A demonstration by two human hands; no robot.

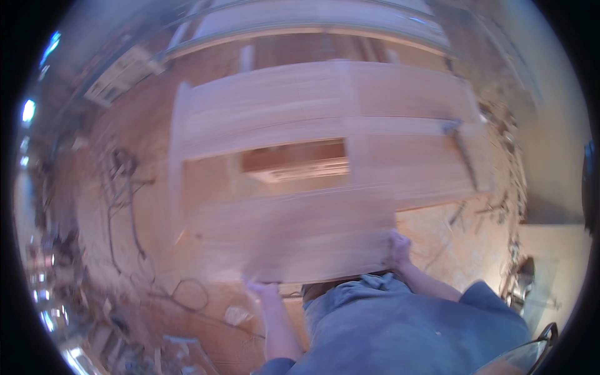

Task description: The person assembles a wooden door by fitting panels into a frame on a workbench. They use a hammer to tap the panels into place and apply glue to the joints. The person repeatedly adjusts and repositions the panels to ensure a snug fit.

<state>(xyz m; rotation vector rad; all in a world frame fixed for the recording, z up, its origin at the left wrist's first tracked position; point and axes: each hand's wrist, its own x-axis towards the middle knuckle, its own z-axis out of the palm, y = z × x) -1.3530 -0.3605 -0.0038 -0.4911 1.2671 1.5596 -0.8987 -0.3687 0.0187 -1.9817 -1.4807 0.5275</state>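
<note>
Between my hands is a broad, pale wooden panel [300,234], smeared by motion, with its near edge close to my body. My left hand [261,287] is closed on the panel's near left part; its fingertips are hidden. At the right edge my right hand [399,247] grips the same panel, fingers wrapped round it. Just beyond lies a large wooden frame [348,112] with several boards fitted in it. An opening in its left half shows lighter wood beneath. What looks like a hammer [462,153] rests on the frame's right side.
Behind the frame stretches another long wooden piece [312,28]. A metal stand [122,194] and a loose cable [190,294] are on the brown floor at left. Clutter [512,144] lines the right wall, and more lies at lower left.
</note>
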